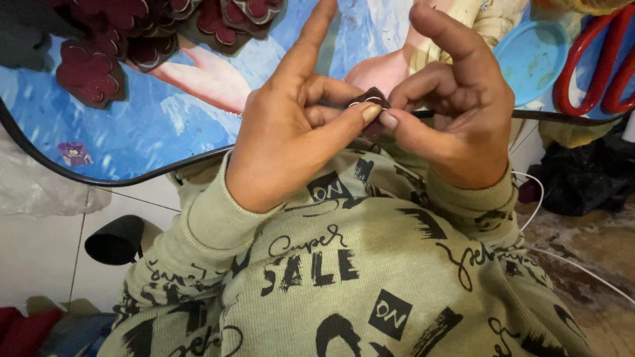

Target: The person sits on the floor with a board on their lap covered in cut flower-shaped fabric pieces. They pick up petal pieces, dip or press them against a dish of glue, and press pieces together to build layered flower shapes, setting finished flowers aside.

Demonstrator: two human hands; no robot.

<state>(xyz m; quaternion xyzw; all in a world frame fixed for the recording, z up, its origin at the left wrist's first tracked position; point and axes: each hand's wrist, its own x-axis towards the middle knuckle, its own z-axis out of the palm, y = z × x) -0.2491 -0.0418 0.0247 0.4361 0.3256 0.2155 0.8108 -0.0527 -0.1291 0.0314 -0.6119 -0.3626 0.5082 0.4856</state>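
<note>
I have my left hand and right hand pinched shut on one maroon piece, the finished-looking pile lying at ten o'clock on the tabletop.

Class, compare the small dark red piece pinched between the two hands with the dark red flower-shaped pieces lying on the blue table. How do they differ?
The pinched piece is held up between the left hand and right hand; the flower-shaped pieces lie flat on the table. The pinched piece is mostly hidden by fingers; the others show scalloped outlines. It is single; they lie overlapping. Both look dark red.
</note>
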